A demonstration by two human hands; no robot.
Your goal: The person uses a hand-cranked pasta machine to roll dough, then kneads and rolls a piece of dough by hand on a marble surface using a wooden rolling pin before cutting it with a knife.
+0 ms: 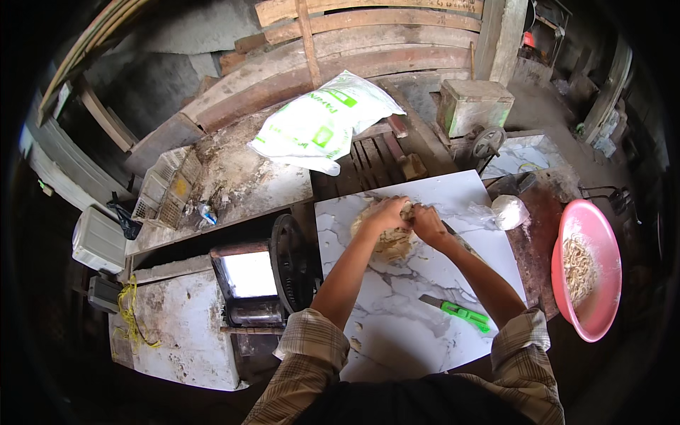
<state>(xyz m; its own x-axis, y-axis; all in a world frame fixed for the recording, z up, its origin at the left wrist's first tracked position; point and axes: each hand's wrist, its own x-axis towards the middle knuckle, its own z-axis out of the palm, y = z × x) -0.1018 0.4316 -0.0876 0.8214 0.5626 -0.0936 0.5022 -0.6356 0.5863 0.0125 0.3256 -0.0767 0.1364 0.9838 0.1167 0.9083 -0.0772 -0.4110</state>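
Both my hands work at a pale lump of dough [397,246] on a white marble-patterned board [375,312]. My left hand [389,214] lies over the dough, its fingers curled round a piece at the top. Close against it, my right hand [428,225] is closed, its fingertips meeting the same piece. A long thin dark thing [464,244] runs out beside the right wrist, partly behind the forearm; I cannot tell whether that hand touches it. Nearer to me lies a green utility knife [464,315] with its blade out. Small dough scraps dot the board's left side.
A pink basin [615,273] with noodle-like strips stands at the right. By the board's right edge sits a clear bag of white stuff [508,212]. A machine with a dark wheel [290,263] borders the left edge. Beyond are a white-green sack [319,124] and a plastic crate [164,185].
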